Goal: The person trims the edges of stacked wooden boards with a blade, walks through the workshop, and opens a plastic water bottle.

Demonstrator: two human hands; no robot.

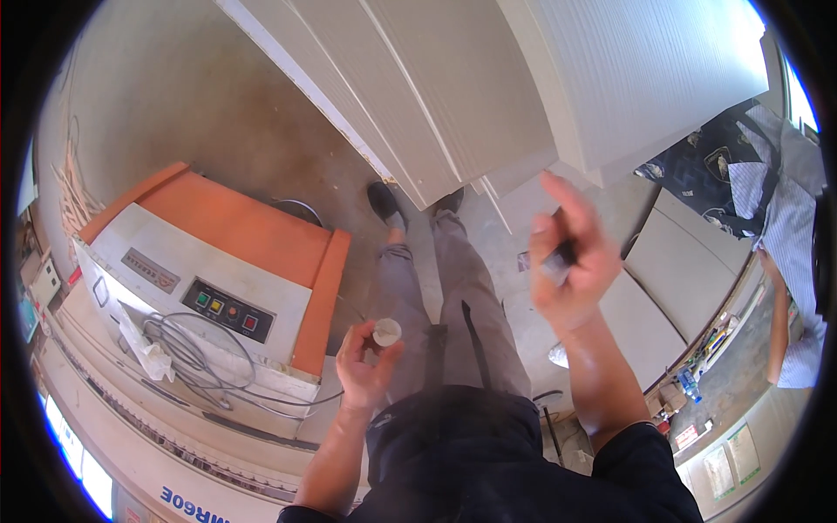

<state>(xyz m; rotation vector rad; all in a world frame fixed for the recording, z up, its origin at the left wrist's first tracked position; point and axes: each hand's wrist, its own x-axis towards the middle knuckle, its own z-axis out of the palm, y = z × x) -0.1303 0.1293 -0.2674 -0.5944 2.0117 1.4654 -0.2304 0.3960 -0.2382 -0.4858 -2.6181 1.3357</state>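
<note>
My left hand [364, 376] is closed on a small pale round container [387, 331], held in front of my legs. My right hand [571, 261] is raised higher, closed on a short dark object [560, 257], possibly a tool handle; its index finger points toward the panels. Just beyond it are beige wood-grain panels [453, 96] with long grooves, and a lighter textured panel [636, 78] lying over them at the top of the view.
An orange-and-white machine [227, 218] with coloured buttons and coiled grey cable [192, 357] stands left, above a long machine bed [131, 418]. Grey boards [671, 270], dark patterned cloth [697, 166] and tools [697, 366] are right, along with a co-worker [798, 270] in striped clothing.
</note>
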